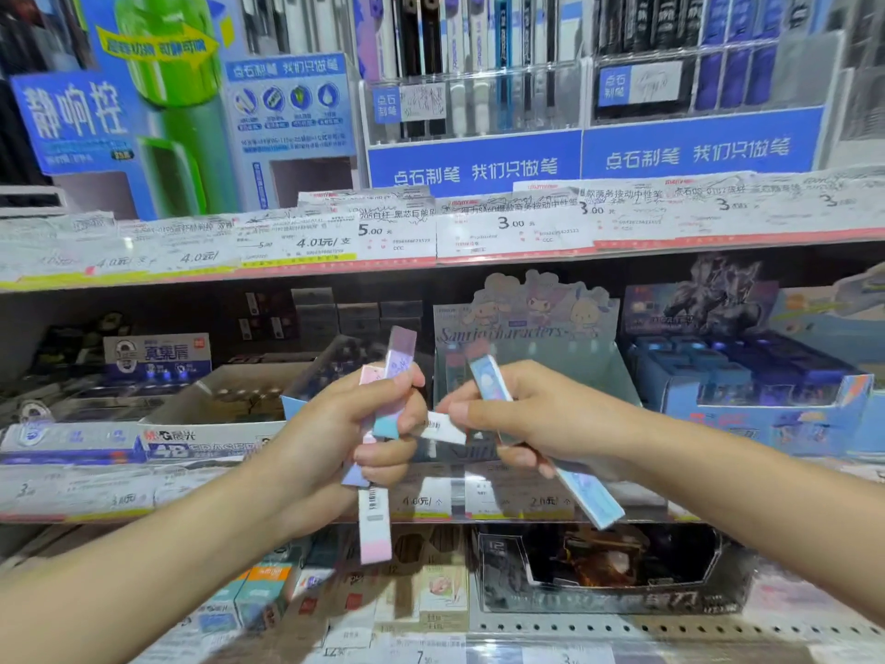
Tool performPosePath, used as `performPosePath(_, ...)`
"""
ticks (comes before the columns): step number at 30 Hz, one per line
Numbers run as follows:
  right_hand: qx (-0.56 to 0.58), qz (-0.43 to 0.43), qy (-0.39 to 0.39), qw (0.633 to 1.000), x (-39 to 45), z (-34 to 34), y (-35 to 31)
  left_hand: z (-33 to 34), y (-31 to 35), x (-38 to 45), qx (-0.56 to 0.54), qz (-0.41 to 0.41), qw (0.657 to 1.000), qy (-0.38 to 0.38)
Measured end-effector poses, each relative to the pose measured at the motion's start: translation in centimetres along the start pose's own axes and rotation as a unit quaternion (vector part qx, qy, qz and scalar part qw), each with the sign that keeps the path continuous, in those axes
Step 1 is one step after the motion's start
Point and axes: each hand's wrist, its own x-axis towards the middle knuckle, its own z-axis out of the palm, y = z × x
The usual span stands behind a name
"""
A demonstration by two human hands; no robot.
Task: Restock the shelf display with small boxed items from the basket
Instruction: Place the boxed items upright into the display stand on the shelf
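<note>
My left hand grips a bunch of slim pastel boxes: a purple one sticks up, a pink-and-white one hangs down. My right hand holds a long light-blue box slanting down to the right, its upper end above my knuckles. Its thumb and finger also pinch a small white box between the two hands. Both hands hover in front of the pastel cartoon-character display carton on the middle shelf. No basket is in view.
An open eraser carton stands left of the display, a blue carton of boxed items to its right. Price-tag strips line the shelf edges. A dark display box and small packs sit on the lower shelf. Pen racks fill the top shelf.
</note>
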Motion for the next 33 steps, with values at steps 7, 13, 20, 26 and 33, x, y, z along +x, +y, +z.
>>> performPosePath(7, 0.031, -0.035, -0.018, 0.999, -0.6, 0.4, -0.2, 1.1, 0.2, 0.0, -0.001, 0.028, 0.999, 0.031)
performPosePath(13, -0.133, -0.159, 0.136, 0.969, -1.4, -0.7, 0.1, 0.3, 0.5, -0.1, 0.017, 0.049, 0.984, 0.173)
performPosePath(20, -0.349, -0.344, 0.217, 0.844, -1.4, -0.9, 1.6, 0.4, 0.0, 0.3, -0.023, -0.026, 0.989, 0.146)
performPosePath(26, -0.483, -0.415, 0.201, 0.745, -1.4, -1.2, 2.0, 1.4, 0.2, 0.4, 0.022, -0.018, 0.994, 0.102)
performPosePath(33, -0.310, -0.337, 0.121, 0.881, -1.4, -1.4, 0.3, 0.5, 1.4, 0.3, 0.183, 0.032, 0.979, 0.080)
